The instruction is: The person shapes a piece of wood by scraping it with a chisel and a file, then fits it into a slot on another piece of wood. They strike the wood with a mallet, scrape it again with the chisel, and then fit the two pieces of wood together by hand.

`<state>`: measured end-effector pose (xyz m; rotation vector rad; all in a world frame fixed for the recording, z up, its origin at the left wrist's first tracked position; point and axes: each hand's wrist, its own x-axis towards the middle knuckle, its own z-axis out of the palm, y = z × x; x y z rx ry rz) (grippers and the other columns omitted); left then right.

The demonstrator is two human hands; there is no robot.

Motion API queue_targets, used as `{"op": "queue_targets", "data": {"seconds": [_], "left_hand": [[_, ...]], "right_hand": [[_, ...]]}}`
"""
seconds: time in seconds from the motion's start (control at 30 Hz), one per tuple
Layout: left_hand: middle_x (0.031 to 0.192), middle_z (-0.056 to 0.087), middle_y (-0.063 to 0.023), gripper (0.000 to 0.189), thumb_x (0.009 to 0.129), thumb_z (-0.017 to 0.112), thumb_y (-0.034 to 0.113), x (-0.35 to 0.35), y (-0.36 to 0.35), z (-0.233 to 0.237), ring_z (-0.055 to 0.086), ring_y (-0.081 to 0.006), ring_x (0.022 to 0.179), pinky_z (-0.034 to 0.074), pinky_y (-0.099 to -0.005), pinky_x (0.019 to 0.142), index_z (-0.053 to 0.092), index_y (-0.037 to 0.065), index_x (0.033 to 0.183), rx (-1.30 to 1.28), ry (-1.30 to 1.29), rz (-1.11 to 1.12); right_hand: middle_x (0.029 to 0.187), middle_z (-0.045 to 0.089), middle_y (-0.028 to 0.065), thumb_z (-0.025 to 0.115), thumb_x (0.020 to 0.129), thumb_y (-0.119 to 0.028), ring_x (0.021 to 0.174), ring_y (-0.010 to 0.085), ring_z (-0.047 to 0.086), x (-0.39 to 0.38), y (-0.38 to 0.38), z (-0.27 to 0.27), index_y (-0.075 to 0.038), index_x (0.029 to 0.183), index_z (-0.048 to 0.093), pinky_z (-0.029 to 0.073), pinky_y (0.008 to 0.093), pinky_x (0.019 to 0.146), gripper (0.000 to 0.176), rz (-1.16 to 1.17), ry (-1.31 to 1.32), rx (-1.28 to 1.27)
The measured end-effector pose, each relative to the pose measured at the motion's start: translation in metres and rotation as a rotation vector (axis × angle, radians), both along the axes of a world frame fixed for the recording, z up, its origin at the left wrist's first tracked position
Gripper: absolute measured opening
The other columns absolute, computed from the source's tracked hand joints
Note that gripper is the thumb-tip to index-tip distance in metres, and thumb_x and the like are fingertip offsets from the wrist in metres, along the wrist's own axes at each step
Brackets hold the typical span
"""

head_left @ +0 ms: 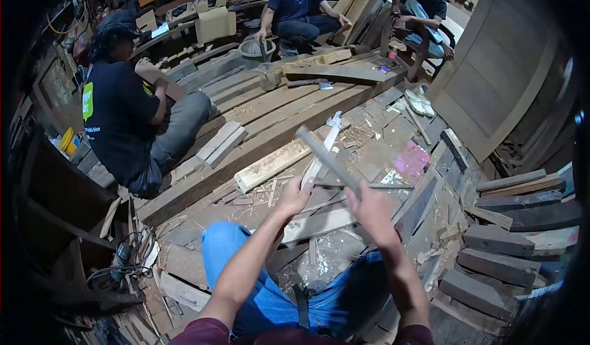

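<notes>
My left hand (294, 197) is closed around the lower end of a pale, light strip (324, 148), which slants up and away with a whitish scrap at its far tip. My right hand (370, 210) grips a grey, flat bar-like tool (329, 160), whose far end points up and to the left. The bar crosses in front of the strip; whether they touch I cannot tell. Under my hands, a pale board (322, 223) lies on the floor, and a light carved wooden block (273, 164) rests beyond my left hand.
Long timber beams (258, 142) stretch across the floor ahead. One person (123, 105) sits at the left; two others (301, 10) are farther back. An axe (307, 82) lies on the beams. Stacked wood pieces (498, 265) stand at the right, near a large panel (491, 62).
</notes>
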<state>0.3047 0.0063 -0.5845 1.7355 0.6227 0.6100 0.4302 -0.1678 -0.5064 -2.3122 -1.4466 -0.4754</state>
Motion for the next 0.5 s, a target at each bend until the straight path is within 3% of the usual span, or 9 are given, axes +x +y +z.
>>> {"op": "queue_targets", "data": {"seconds": [0.1,0.2,0.23,0.3,0.37,0.43,0.5], "left_hand": [[0.064,0.051,0.0014,0.026,0.096,0.051,0.026,0.003,-0.004,0.005,0.046,-0.0078,0.055,0.037,-0.0267,0.049,0.059,0.002,0.093,0.111,-0.098,0.006],[0.066,0.055,-0.0020,0.028,0.095,0.053,0.026,0.009,0.006,0.043,0.049,-0.0103,0.058,0.041,-0.0303,0.053,0.059,-0.001,0.098,0.207,-0.149,-0.003],[0.066,0.058,-0.0055,0.033,0.092,0.057,0.029,0.005,0.010,0.067,0.053,-0.0138,0.060,0.044,-0.0341,0.057,0.059,-0.002,0.101,0.202,-0.062,-0.039],[0.063,0.059,-0.0113,0.039,0.084,0.065,0.035,0.001,0.019,0.095,0.058,-0.0215,0.058,0.046,-0.0376,0.058,0.061,-0.003,0.092,0.400,0.074,-0.116],[0.064,0.060,-0.0166,0.041,0.080,0.067,0.037,0.000,0.036,0.089,0.060,-0.0284,0.061,0.048,-0.0397,0.059,0.061,-0.004,0.083,0.592,0.244,-0.176],[0.068,0.061,-0.0235,0.038,0.076,0.069,0.034,-0.009,0.053,0.063,0.063,-0.0376,0.069,0.050,-0.0438,0.064,0.060,-0.002,0.069,0.699,0.416,-0.181],[0.073,0.063,-0.0241,0.032,0.076,0.067,0.031,-0.024,0.059,0.049,0.064,-0.0387,0.075,0.051,-0.0459,0.069,0.062,0.000,0.072,0.710,0.605,-0.171]], "right_hand": [[0.051,0.056,0.0148,0.056,0.090,-0.041,0.048,0.0355,0.060,-0.001,0.010,0.019,-0.009,0.090,0.055,0.045,0.0440,0.040,0.032,-0.183,0.085,0.055],[0.053,0.058,0.0168,0.056,0.091,-0.040,0.049,0.0369,0.060,-0.008,0.009,0.022,-0.008,0.091,0.055,0.045,0.0453,0.041,0.031,0.010,0.017,0.085],[0.054,0.058,0.0174,0.056,0.091,-0.039,0.050,0.0373,0.060,-0.007,0.009,0.021,-0.008,0.091,0.055,0.045,0.0457,0.041,0.031,0.050,-0.004,0.108],[0.056,0.058,0.0192,0.055,0.091,-0.038,0.051,0.0375,0.060,-0.006,0.011,0.015,-0.007,0.097,0.056,0.046,0.0461,0.044,0.031,-0.034,0.096,0.147],[0.060,0.060,0.0201,0.054,0.091,-0.037,0.053,0.0376,0.061,-0.011,0.012,-0.001,-0.007,0.102,0.057,0.047,0.0465,0.046,0.033,-0.092,0.210,0.093],[0.061,0.060,0.0228,0.053,0.092,-0.035,0.058,0.0418,0.061,-0.025,0.011,-0.011,-0.003,0.107,0.055,0.047,0.0520,0.052,0.035,-0.069,0.281,-0.080],[0.061,0.060,0.0241,0.052,0.092,-0.034,0.060,0.0441,0.061,-0.029,0.009,-0.010,-0.001,0.108,0.054,0.047,0.0547,0.055,0.037,-0.044,0.343,-0.223]]}}
